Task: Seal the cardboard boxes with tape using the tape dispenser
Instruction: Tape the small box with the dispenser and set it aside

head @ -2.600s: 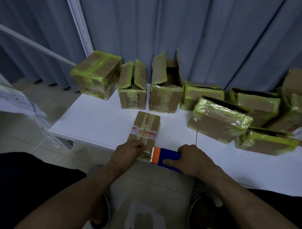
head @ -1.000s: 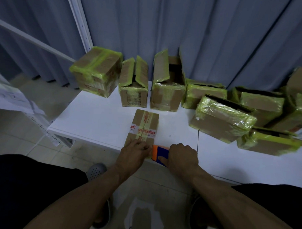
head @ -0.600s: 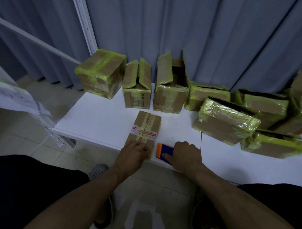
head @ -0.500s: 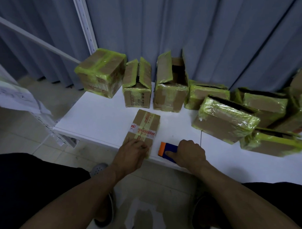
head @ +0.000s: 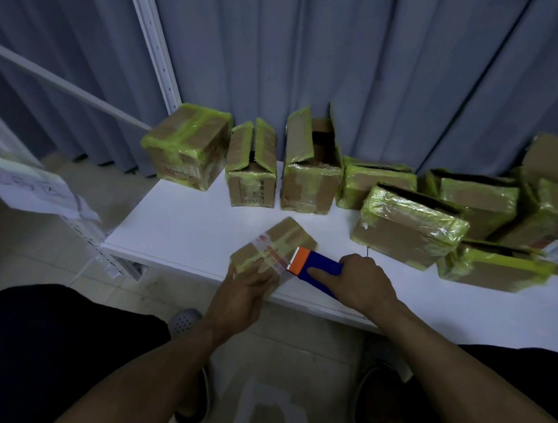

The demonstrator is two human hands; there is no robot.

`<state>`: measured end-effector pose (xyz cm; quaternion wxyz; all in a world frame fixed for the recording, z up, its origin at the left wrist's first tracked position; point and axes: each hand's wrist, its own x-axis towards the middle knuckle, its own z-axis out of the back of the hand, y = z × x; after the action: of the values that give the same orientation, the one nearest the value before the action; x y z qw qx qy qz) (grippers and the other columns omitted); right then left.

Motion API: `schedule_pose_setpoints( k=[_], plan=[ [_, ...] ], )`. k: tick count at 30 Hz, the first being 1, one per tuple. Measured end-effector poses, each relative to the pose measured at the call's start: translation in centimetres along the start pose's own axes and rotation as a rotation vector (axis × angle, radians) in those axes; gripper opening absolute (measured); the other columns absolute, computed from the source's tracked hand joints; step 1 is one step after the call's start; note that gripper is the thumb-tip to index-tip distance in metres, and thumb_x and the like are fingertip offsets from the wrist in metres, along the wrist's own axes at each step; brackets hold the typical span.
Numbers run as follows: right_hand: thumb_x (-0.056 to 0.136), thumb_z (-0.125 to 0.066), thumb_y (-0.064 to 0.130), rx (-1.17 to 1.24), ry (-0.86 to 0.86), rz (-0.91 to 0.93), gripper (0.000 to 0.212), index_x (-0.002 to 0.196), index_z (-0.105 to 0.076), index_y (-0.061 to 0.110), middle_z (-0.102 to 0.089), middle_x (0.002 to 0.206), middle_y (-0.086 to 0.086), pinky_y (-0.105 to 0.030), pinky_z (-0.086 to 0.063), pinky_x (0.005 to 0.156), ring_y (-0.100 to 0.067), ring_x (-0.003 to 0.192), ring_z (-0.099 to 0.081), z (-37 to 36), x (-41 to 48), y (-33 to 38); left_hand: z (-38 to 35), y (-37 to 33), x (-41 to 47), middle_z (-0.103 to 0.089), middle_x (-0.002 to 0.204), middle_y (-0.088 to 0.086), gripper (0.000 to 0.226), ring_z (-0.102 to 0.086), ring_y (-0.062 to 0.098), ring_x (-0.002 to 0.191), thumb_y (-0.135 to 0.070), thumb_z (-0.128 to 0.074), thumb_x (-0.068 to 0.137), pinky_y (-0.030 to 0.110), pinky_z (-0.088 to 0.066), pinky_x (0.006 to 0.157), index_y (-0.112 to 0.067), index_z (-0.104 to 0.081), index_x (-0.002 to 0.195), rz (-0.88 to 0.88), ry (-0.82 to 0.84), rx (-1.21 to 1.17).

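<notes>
1. The small cardboard box [head: 286, 235] is lying near the front edge of the white table [head: 182, 230], turned at a slant.
2. See-through tape [head: 271, 253] with red marks is crossing the top of this box.
3. The left hand [head: 240, 292] is resting on the near end of the box, with its fingers lying fairly flat on top.
4. The tape dispenser [head: 317, 268] is blue with an orange end [head: 298, 260], and that end is touching the right side of the box at the tape.
5. The right hand [head: 360, 283] is gripping the blue part, with one finger pointing along its side.
6. More boxes are sitting in a row at the back of the table, wrapped in yellow-green tape.
7. The left one [head: 186, 149] is closed, and the next two [head: 252, 175] [head: 310, 177] are standing with flaps up.
8. Other wrapped boxes [head: 407, 227] are piling up on the right.
9. A grey curtain [head: 339, 71] is hanging behind, with a white post [head: 154, 42] in front of it.
</notes>
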<state>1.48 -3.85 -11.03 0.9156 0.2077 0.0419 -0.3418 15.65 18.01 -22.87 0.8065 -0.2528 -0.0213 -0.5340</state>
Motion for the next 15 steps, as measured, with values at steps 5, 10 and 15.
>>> schedule_pose_setpoints(
  k=[5, 10, 15],
  plan=[
    [0.081, -0.060, 0.080, 0.017, -0.006, 0.011, 0.062, 0.072, -0.055, 0.019, -0.058, 0.068, 0.004, -0.026, -0.043, 0.053, -0.011, 0.061, -0.060, 0.3, -0.4, -0.5, 1.5, 0.3, 0.4, -0.059, 0.132, -0.007, 0.047, -0.053, 0.021, 0.130, 0.002, -0.057, 0.083, 0.028, -0.044, 0.107, -0.015, -0.067, 0.126, 0.258, -0.116, -0.225],
    [0.083, -0.061, 0.078, 0.005, 0.005, 0.026, 0.060, 0.070, -0.053, 0.020, -0.056, 0.065, 0.006, -0.024, -0.040, 0.051, -0.009, 0.059, -0.058, 0.2, -0.5, -0.8, 2.1, 1.8, 2.6, -0.019, 0.161, -0.011, 0.058, -0.008, 0.027, 0.153, -0.033, -0.045, 0.100, 0.054, -0.012, 0.119, -0.030, -0.026, 0.155, 0.426, 0.177, 0.224],
    [0.082, -0.057, 0.080, 0.033, -0.011, 0.020, 0.062, 0.073, -0.055, 0.019, -0.059, 0.068, 0.005, -0.025, -0.046, 0.055, -0.011, 0.062, -0.061, 0.3, 0.0, -1.4, -1.4, -0.2, 5.1, 0.014, 0.165, 0.008, 0.088, 0.030, 0.026, 0.147, -0.076, -0.026, 0.090, 0.045, 0.021, 0.116, -0.026, -0.003, 0.158, 0.576, 0.068, -0.081]
  ],
)
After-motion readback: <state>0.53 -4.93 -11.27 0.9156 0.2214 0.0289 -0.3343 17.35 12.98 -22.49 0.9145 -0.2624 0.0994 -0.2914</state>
